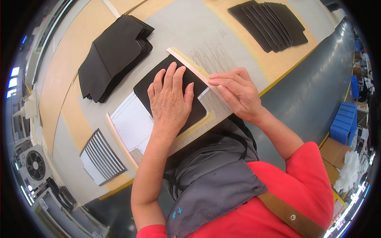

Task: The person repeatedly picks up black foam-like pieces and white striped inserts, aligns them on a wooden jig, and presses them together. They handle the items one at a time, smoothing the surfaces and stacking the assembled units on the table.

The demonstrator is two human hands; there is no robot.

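My left hand [170,99] lies flat, fingers spread, on a black sheet of material [149,85] on the grey work table [190,27]. The sheet sits against a pale wooden guide strip [186,61] along its right edge. My right hand [238,93] rests beside that strip with its fingers curled together at the sheet's edge; whether it pinches something small I cannot tell. Under the black sheet lies a white paper template [133,125] with drawn lines.
A stack of black pieces [113,55] lies at the upper left, a fanned row of black pieces [270,23] at the upper right. A striped black-and-white stack [101,156] sits lower left. A fan [35,164] stands left; blue crates [342,121] right.
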